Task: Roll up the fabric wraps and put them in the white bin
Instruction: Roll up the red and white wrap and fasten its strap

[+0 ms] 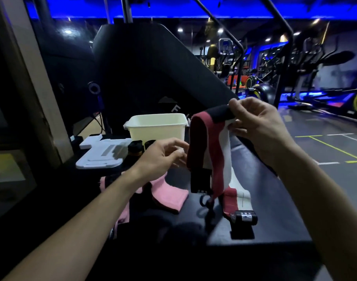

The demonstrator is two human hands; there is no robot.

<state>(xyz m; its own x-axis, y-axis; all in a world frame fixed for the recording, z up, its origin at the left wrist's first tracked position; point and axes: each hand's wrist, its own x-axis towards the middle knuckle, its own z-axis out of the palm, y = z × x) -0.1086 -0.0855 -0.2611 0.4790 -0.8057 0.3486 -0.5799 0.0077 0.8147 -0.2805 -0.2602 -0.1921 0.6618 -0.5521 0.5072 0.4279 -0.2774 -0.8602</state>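
White plastic catches the eye first at the left: a flat lid [101, 154] lies on the dark padded bench [271, 203], and just right of it stand two small dark rolls [135, 149], close together, near the foot of the white bin [156, 128]. The bin sits at the far end of the bench, open at the top, and what it holds cannot be seen from here. Nearer, under the person's left forearm, a pink wrap [169, 196] lies spread flat on the bench, part of it hidden by the arm. The left hand [163, 153] reaches in from the left at mid height, its fingers loosely bent, fingertips at the left edge of the hanging fabric; whether they actually pinch it cannot be told. That fabric is a red, white and black wrap [209, 147], held up in the air just right of the bin and hanging down in a long fold, its lower end trailing onto the bench, where a black strap end [245, 218] lies flat. The right hand [254, 120] holds the wrap's top, thumb and fingers pinching the black upper end, with the white part passing beneath the fingers. Far off to the right, exercise machines [307, 63] stand on a dark floor under blue light.
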